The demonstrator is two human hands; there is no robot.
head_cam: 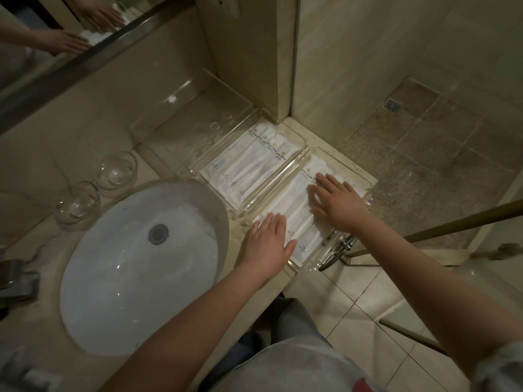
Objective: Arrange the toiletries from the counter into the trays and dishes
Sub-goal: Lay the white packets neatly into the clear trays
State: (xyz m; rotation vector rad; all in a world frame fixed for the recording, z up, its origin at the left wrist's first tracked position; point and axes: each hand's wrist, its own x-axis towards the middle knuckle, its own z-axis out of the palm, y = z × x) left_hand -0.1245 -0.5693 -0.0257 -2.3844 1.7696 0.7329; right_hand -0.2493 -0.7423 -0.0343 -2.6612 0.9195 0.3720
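**Two trays filled, one tray and two dishes bare**

Three clear trays sit in a row at centre frame, right of the sink (pixel 141 267). The middle tray (pixel 304 141) holds a neat layer of white sachets (pixel 249 162); the near tray (pixel 368 183), lower right of it, holds a second layer of packets (pixel 294 193). The far tray (pixel 226 94), upper left of the row, appears empty, as do the two glass dishes (pixel 96 188) at left of frame. No loose toiletries are visible on the counter (pixel 85 142), so the arranging looks largely done. Both hands rest flat on the near tray's packets, fingers spread and clasping nothing: left hand (pixel 268 244) at the lower end, right hand (pixel 336 202) toward the upper end. The packets lie directly beneath both palms, apparently being pressed level.
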